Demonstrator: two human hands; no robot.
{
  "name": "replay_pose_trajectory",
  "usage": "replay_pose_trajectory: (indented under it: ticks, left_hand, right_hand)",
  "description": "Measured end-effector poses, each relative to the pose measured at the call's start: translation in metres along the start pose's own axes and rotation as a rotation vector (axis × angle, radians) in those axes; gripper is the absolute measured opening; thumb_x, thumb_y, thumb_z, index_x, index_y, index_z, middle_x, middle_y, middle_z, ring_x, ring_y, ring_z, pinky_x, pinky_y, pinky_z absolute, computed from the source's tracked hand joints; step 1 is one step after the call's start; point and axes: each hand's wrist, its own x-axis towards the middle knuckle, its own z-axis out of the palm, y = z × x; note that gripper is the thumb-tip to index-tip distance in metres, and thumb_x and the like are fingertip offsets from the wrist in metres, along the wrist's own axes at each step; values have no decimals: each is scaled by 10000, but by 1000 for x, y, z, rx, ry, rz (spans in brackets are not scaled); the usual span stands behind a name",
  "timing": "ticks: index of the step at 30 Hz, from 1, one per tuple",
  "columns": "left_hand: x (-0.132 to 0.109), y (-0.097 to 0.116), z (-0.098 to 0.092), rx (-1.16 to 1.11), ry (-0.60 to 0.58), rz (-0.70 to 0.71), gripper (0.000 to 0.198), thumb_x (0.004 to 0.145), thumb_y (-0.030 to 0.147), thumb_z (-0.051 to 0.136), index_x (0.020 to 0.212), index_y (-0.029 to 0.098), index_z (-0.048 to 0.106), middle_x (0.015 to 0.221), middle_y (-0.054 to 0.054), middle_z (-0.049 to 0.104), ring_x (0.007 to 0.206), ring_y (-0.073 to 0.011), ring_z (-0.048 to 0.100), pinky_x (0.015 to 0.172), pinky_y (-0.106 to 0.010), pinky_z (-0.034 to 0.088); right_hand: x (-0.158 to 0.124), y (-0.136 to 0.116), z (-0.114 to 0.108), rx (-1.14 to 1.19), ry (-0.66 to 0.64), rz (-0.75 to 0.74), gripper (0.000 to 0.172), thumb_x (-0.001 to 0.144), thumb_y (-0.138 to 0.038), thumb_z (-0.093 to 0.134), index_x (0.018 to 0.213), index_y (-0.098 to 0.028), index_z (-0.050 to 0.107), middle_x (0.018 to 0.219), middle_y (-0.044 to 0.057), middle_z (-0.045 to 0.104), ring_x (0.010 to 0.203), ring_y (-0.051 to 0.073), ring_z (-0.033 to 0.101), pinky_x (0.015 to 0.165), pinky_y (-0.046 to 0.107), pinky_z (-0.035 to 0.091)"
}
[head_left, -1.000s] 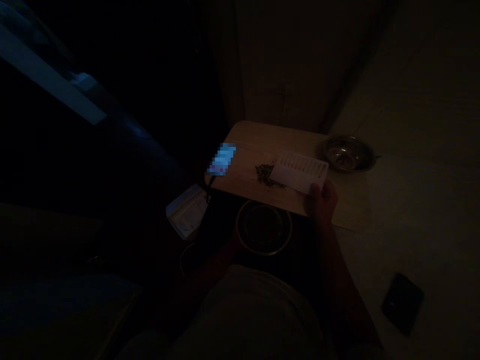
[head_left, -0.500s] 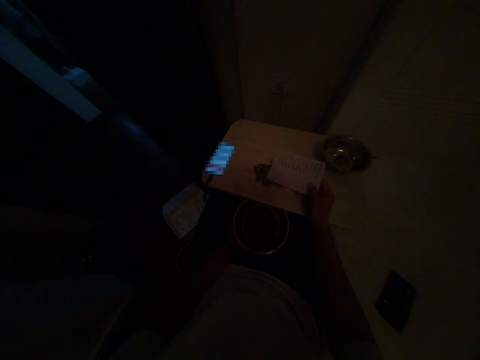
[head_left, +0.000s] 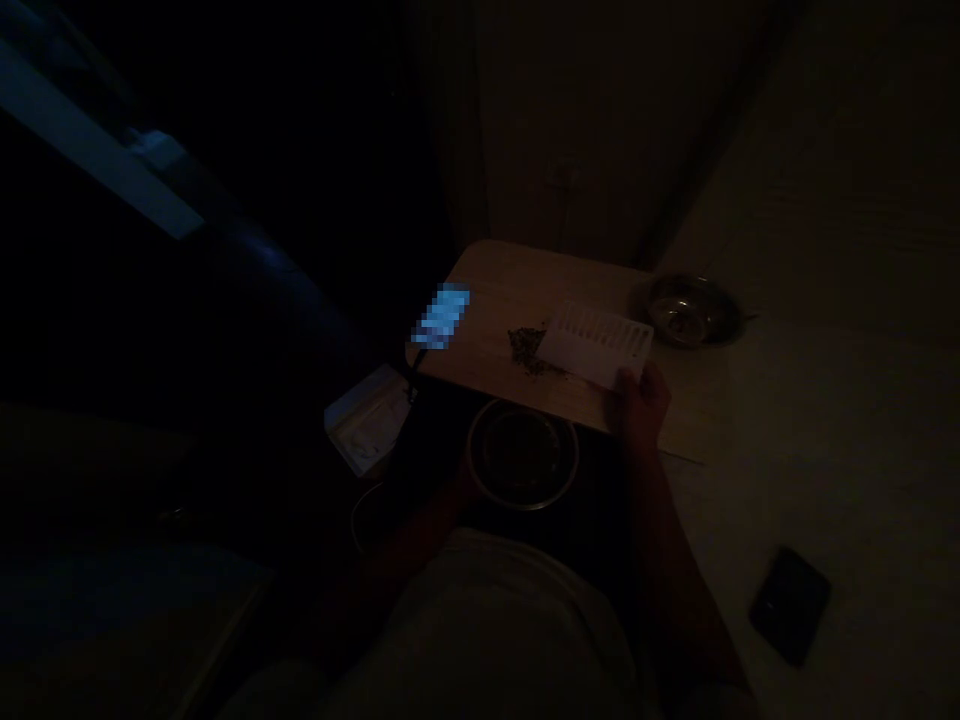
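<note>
The scene is very dark. My right hand [head_left: 643,398] grips the near right corner of a pale plastic piece with a row of slots [head_left: 592,350], thumb on top. Its left edge meets a pile of small dark bits [head_left: 525,348] on the wooden board [head_left: 517,270]. My left hand [head_left: 466,482] is nearly lost in shadow at the left side of a round vessel with a shiny rim [head_left: 523,507], just below the board's near edge. Its fingers cannot be made out, nor whether it grips the rim.
A metal bowl [head_left: 694,312] stands right of the board. A lit phone-like screen [head_left: 442,316], blurred out, is at the board's left end. An open pale box [head_left: 367,425] sits lower left. A dark flat object [head_left: 790,606] lies on the pale surface at right.
Almost nothing differs. The picture is slightly dimmer; the slotted plastic piece and my right hand have shifted a tiny bit to the right, and the pile looks the same.
</note>
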Motion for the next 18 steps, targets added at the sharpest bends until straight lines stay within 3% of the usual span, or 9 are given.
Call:
replay_pose_trajectory:
  ticks: [3, 12, 18]
  left_hand:
    - [-3, 2, 4, 0, 30, -60, 470, 874, 502, 578, 1175, 158, 690, 1141, -174, 716, 1390, -372, 438, 1177, -566, 272]
    - [-8, 3, 9, -16, 70, 3, 368, 890, 378, 588, 1182, 177, 687, 1176, -135, 720, 1426, -326, 407, 1207, -497, 267]
    - [-2, 2, 4, -9, 36, 2, 350, 901, 390, 567, 1129, 163, 706, 1169, -143, 721, 1398, -349, 433, 1186, -528, 286]
  right_hand:
    - [0, 0, 0, -20, -7, -8, 315, 795, -443, 665, 938, -163, 674, 881, 47, 688, 824, 183, 610, 769, 326, 506]
    - [1, 4, -1, -5, -24, 13, 319, 789, -454, 676, 913, -160, 672, 839, 35, 680, 775, 167, 596, 718, 303, 499]
    - [0, 3, -1, 31, 11, 10, 323, 797, -433, 665, 960, -155, 676, 895, 41, 686, 820, 173, 612, 794, 333, 517]
